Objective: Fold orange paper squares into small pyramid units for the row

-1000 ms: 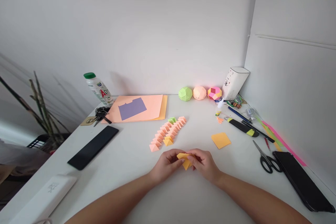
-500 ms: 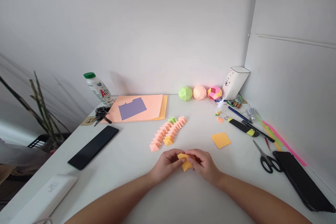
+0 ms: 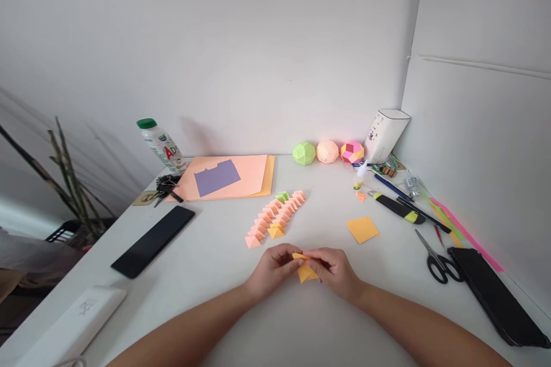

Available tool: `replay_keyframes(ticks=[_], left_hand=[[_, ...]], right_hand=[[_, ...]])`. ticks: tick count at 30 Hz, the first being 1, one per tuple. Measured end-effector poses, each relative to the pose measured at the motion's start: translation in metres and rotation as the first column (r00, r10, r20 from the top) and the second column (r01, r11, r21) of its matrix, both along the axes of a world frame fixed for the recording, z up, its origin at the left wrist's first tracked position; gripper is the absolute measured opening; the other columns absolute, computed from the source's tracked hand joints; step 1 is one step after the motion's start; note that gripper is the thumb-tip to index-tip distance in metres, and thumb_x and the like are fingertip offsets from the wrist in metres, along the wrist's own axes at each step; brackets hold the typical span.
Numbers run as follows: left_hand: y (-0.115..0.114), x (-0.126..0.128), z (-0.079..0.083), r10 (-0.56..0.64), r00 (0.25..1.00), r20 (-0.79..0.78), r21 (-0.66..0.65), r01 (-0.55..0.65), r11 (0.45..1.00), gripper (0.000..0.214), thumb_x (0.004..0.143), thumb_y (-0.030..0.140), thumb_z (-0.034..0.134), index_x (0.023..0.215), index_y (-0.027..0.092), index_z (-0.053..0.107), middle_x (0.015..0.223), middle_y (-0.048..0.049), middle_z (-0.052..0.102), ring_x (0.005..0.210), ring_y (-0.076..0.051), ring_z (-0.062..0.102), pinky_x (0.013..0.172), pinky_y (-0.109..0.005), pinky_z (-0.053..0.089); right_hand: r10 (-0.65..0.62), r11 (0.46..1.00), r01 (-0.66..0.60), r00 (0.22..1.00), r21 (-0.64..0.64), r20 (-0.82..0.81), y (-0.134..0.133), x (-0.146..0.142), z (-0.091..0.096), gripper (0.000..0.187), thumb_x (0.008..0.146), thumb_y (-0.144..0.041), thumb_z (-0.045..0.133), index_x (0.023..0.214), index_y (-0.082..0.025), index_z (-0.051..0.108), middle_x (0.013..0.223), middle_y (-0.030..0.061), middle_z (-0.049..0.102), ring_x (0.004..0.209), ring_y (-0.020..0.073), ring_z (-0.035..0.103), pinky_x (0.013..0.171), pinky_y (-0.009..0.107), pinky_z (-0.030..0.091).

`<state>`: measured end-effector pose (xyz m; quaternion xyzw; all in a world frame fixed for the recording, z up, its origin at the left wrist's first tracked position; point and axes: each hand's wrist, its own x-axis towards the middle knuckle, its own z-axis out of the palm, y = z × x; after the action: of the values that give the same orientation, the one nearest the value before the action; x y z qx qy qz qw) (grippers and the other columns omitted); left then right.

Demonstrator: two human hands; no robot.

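A small folded piece of orange paper (image 3: pixel 306 270) is pinched between both hands just above the white table (image 3: pixel 206 275). My left hand (image 3: pixel 275 266) grips its left side with curled fingers. My right hand (image 3: pixel 333 266) grips its right side, thumb and fingertips pressed on the fold. Just beyond the hands lies a row of several folded paper pieces (image 3: pixel 275 217), mostly peach with some orange and one green. A flat orange paper square (image 3: pixel 362 230) lies to the right of them.
At the back stand three paper balls (image 3: pixel 327 152), a white box (image 3: pixel 384 135), a bottle (image 3: pixel 161 146) and peach sheets (image 3: pixel 228 176). Pens, a marker (image 3: pixel 398 208), scissors (image 3: pixel 437 261) and a black phone (image 3: pixel 495 297) lie right. A black slab (image 3: pixel 152 241), keys (image 3: pixel 166 186) and a white device (image 3: pixel 73 327) lie left.
The hands stay in place. The fingers have shifted slightly on the orange paper, which has turned a little and now hangs slightly lower between them.
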<state>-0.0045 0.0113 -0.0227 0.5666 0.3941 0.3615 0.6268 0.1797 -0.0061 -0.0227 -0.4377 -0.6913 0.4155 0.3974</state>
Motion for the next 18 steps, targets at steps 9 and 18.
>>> replay_keyframes(ticks=[9,18], left_hand=[[-0.0006,0.0008,-0.0018,-0.013,0.999,0.05,-0.03,0.015,0.999,0.024,0.075,0.038,0.065,0.082,0.015,0.065,0.066,0.0,0.061,0.058,-0.011,0.051,0.057,-0.023,0.041],[-0.001,0.0014,0.002,-0.007,0.998,0.055,-0.043,0.01,0.999,0.021,0.077,0.036,0.064,0.074,0.015,0.062,0.062,0.0016,0.058,0.056,-0.01,0.05,0.056,-0.022,0.04]], right_hand=[[0.029,0.999,-0.028,1.0,-0.02,0.013,0.0011,0.0002,0.0027,0.026,0.085,-0.031,0.052,0.093,-0.014,0.07,0.065,0.0047,0.065,0.045,0.0108,0.051,0.043,0.023,0.043],[0.029,1.0,-0.029,0.999,-0.002,0.021,0.0014,0.0004,0.0019,0.024,0.084,-0.027,0.051,0.087,-0.012,0.07,0.058,0.0019,0.058,0.046,0.0101,0.046,0.044,0.022,0.038]])
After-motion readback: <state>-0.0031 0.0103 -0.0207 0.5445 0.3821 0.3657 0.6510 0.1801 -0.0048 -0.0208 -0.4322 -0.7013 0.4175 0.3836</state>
